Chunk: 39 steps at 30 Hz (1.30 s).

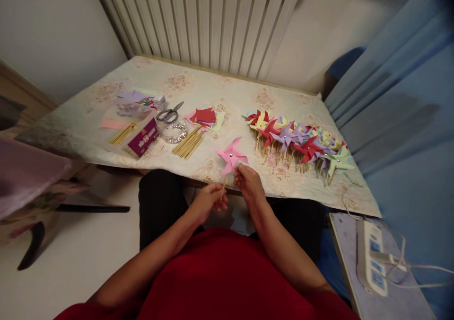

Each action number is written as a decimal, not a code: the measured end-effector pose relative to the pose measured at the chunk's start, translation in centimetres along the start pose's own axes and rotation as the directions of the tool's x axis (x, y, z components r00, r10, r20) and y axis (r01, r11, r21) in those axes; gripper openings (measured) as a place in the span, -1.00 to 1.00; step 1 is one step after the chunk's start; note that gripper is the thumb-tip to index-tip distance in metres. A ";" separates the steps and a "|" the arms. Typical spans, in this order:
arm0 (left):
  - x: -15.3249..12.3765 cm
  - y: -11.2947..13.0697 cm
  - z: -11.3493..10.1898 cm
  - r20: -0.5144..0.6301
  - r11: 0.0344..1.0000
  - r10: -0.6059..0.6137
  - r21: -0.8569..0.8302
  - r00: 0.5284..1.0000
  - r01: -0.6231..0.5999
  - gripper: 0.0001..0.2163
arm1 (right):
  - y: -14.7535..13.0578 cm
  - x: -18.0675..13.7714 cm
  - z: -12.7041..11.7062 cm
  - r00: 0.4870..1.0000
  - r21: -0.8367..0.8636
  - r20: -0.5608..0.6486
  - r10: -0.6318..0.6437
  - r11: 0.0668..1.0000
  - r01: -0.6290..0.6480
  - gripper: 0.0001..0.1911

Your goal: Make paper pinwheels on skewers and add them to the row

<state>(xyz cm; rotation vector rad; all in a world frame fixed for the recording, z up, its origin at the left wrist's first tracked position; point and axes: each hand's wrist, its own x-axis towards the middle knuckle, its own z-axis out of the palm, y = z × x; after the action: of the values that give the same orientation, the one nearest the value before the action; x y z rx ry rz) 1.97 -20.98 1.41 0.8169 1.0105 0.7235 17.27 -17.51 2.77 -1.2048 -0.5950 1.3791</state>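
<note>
A pink paper pinwheel (232,155) with a silvery pin at its centre is held upright at the table's front edge. My left hand (209,199) pinches its thin stick low down, fingers closed. At the pinwheel's lower right blade, my right hand (248,180) has thumb and forefinger pressed together on the paper. Straight ahead lies a row of bamboo sticks (187,143), with a stack of coloured paper squares (205,117) behind them. Scissors (169,115) rest by a round clear container (173,132) of small shiny pieces.
On the right of the flowered tablecloth (220,90) lies a pile of finished-looking pinwheels (298,140). A clear box (142,137) with sticks stands left, near paper pieces (133,96). A power strip (372,258) with cables sits on a side surface at the lower right.
</note>
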 end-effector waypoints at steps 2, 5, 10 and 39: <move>0.0 -0.1 -0.1 0.002 1.000 0.000 -0.010 1.000 0.000 -0.75 | 0.1 0.0 -0.2 1.000 -0.002 -0.017 0.007 1.000 -0.007 -0.60; 0.1 -0.1 0.0 0.007 1.000 0.002 -0.016 1.000 -0.002 -0.74 | 0.2 -0.4 0.0 1.000 -0.049 0.014 -0.014 0.999 0.015 -0.65; 0.0 0.0 0.2 0.008 1.000 0.010 -0.012 1.000 -0.009 -0.74 | 0.5 -1.1 0.7 0.998 -0.132 0.056 -0.041 0.990 0.048 -0.71; -0.3 0.0 0.3 0.023 1.000 -0.001 -0.022 1.000 0.002 -0.75 | 0.9 -0.5 0.5 0.974 -0.370 -0.038 -0.225 0.908 0.195 -0.82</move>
<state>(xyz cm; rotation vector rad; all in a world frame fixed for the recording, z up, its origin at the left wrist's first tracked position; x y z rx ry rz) 2.17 -21.30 1.58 0.8039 0.9805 0.7214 16.36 -18.06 2.37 -1.4366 -0.9262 1.0594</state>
